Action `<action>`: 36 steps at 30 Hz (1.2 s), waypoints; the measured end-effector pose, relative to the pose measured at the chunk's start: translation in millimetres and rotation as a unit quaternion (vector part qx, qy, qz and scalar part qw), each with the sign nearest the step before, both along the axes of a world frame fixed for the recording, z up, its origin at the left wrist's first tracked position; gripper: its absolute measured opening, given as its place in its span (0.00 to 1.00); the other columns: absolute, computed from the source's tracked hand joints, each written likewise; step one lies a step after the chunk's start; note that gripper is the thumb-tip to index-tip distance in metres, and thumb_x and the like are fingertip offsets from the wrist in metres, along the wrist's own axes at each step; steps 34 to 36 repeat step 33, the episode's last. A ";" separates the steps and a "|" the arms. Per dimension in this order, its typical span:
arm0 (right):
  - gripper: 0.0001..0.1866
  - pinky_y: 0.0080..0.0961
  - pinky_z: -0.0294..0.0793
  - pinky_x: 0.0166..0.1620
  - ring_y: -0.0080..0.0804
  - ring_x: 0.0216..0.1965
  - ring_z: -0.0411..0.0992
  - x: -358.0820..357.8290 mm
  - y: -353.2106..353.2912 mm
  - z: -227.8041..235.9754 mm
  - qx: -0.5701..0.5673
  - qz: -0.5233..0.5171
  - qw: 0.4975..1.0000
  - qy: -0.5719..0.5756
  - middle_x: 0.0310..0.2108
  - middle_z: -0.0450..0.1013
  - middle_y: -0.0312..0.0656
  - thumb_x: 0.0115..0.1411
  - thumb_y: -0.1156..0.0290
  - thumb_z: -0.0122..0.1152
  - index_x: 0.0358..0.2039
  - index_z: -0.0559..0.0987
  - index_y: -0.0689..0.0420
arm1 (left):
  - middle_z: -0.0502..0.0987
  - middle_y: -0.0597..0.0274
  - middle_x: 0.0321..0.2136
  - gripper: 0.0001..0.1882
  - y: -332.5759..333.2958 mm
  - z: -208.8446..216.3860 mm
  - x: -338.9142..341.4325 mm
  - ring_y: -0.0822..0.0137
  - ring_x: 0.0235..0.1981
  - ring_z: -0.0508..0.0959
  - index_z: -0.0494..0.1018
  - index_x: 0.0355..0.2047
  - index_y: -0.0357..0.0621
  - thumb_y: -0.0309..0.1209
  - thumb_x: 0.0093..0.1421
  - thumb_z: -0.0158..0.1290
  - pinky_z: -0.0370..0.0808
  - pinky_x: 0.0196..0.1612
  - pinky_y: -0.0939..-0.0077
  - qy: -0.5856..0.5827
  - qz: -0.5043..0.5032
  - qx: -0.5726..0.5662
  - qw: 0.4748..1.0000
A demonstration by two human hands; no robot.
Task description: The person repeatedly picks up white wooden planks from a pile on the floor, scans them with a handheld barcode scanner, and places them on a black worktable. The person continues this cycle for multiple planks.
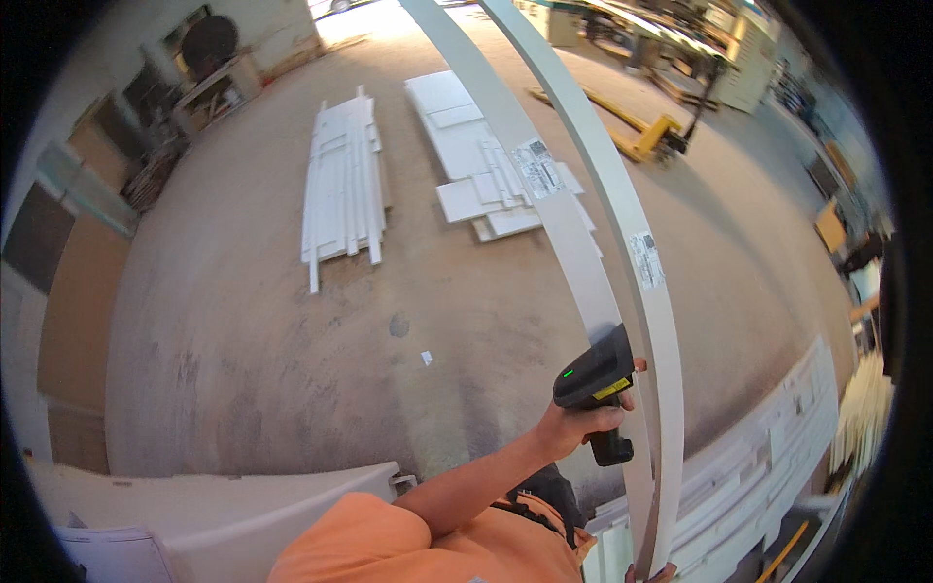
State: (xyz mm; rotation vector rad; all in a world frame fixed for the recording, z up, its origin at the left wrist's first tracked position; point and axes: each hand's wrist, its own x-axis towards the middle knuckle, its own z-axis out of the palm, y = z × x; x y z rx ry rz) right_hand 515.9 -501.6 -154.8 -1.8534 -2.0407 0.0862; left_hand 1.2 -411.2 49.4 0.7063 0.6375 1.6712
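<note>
My left hand [580,426] is closed round the handle of a black barcode scanner [595,374], which has a green light and a yellow sticker. The scanner is against or just in front of two long, narrow white boards. The left board [578,257] and the right board [663,321] stand tilted, running from the lower right to the top edge. Each bears a printed label, the left label [537,167] higher than the right label [646,260]. At the bottom edge, my right hand [663,573] grips the boards' lower ends; most of it is cut off.
Two stacks of white panels, a left stack [342,180] and a right stack [442,121], lie on the concrete floor ahead. A yellow pallet jack [653,139] stands at the far right. More white boards [748,457] lie low on my right. A whitish panel [243,505] is at lower left.
</note>
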 end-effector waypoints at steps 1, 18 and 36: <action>0.42 0.56 0.72 0.44 0.65 0.39 0.70 -20.0 15.8 11.5 0.020 0.043 0.998 -0.038 0.38 0.71 0.64 0.48 0.51 0.77 0.50 0.68 0.72 | 0.78 0.70 0.39 0.15 3.2 -0.4 -12.0 0.79 0.24 0.69 0.76 0.41 0.46 0.29 0.50 0.59 0.64 0.23 0.82 -0.007 0.017 0.020 1.000; 0.30 0.50 0.73 0.48 0.57 0.45 0.71 -286.3 275.5 22.6 -0.156 0.206 0.965 -0.031 0.45 0.72 0.60 0.57 0.60 0.69 0.52 0.70 0.68 | 0.76 0.61 0.54 0.11 6.1 18.6 -267.9 0.82 0.19 0.65 0.77 0.37 0.43 0.26 0.52 0.55 0.61 0.20 0.85 0.007 0.278 -0.017 0.960; 0.08 0.25 0.69 0.27 0.22 0.23 0.67 -772.9 214.2 143.8 -0.517 0.362 0.764 0.132 0.22 0.69 0.35 0.62 0.70 0.58 0.35 0.72 0.62 | 0.80 0.64 0.45 0.21 -100.5 -103.1 -577.2 0.71 0.42 0.78 0.77 0.50 0.39 0.28 0.55 0.62 0.76 0.49 0.71 0.059 0.532 -0.160 0.829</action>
